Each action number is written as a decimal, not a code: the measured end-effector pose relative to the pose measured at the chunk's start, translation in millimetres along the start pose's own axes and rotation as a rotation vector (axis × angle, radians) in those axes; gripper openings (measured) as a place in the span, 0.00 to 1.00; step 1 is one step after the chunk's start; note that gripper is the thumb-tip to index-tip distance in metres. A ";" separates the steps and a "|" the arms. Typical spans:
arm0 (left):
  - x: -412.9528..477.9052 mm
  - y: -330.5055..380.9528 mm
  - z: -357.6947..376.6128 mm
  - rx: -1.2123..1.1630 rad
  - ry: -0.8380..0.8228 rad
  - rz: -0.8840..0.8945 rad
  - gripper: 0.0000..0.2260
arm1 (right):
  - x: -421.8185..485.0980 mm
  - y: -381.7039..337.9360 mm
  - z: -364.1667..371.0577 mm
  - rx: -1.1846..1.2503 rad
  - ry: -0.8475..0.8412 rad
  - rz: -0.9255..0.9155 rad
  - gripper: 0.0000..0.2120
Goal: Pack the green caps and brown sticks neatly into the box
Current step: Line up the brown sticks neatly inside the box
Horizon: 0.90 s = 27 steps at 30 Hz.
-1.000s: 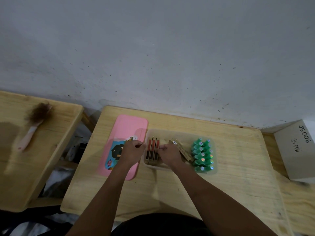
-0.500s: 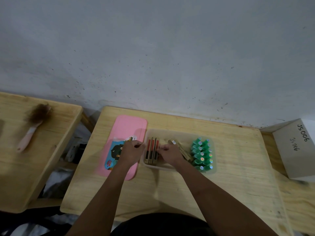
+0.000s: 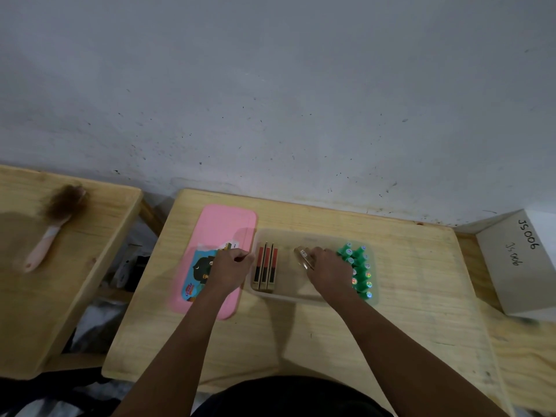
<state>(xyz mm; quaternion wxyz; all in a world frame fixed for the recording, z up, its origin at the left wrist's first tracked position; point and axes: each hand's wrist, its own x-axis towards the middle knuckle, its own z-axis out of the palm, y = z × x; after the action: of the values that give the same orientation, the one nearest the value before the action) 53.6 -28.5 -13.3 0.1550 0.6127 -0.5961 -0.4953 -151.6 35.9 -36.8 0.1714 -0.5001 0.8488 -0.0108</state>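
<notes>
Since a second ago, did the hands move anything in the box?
The right hand slid to the right, away from the row of three brown sticks toward the green caps, taking the loose sticks it holds along. The left hand stayed closed over the pink lid. The clear box, row and caps did not move.

A pale wooden desk (image 3: 301,335) stands against a speckled grey wall, carrying a translucent box (image 3: 313,236) near its far edge. Touching the box's left side lies a pink lid (image 3: 222,224) with a cartoon sticker; well to the box's right sits a white carton (image 3: 520,266) marked "JS006". Left of the box, a second desk (image 3: 27,296) carries a pink-handled brush (image 3: 54,227).
</notes>
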 end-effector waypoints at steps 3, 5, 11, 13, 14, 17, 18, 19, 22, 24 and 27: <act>-0.1 0.2 0.3 0.006 0.001 0.005 0.06 | -0.9 1.5 -6.1 0.085 0.005 0.012 0.12; 0.1 0.0 0.7 -0.004 0.004 0.006 0.06 | -3.0 -0.2 -10.0 0.268 -0.011 0.040 0.12; 0.6 -0.2 0.7 -0.002 0.016 0.004 0.09 | -11.1 -9.5 -18.0 0.852 -0.139 0.082 0.13; 1.6 -1.4 0.6 -0.006 0.014 0.001 0.09 | -13.2 -10.5 -16.8 0.851 -0.142 0.080 0.12; 1.8 -1.8 0.7 -0.007 0.016 0.002 0.09 | -13.1 -11.4 -14.4 0.826 -0.132 0.073 0.12; 1.4 -1.6 0.7 -0.009 0.023 0.007 0.08 | -8.8 -16.8 -3.2 0.693 -0.124 0.074 0.10; 1.5 -1.6 0.7 -0.010 0.021 0.008 0.08 | -8.1 -20.8 -1.3 0.655 -0.134 0.081 0.10; 1.8 -1.6 1.0 -0.009 0.021 0.008 0.08 | -6.9 -24.9 1.4 0.622 -0.143 0.091 0.09; 2.4 -1.9 0.9 0.006 0.022 0.010 0.09 | -5.5 -38.5 6.4 0.531 -0.141 0.130 0.08; 2.8 -1.8 0.6 0.020 0.021 0.015 0.10 | -5.3 -46.0 9.9 0.502 -0.150 0.125 0.12; 3.2 -2.3 0.7 0.046 0.020 0.028 0.10 | -4.4 -50.7 10.6 0.420 -0.170 0.110 0.12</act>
<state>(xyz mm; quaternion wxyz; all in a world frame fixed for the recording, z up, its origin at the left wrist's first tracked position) 53.8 -30.5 -16.8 0.1537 0.6127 -0.6142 -0.4730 -103.7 16.0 -35.9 0.3431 -0.4054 0.8364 -0.1355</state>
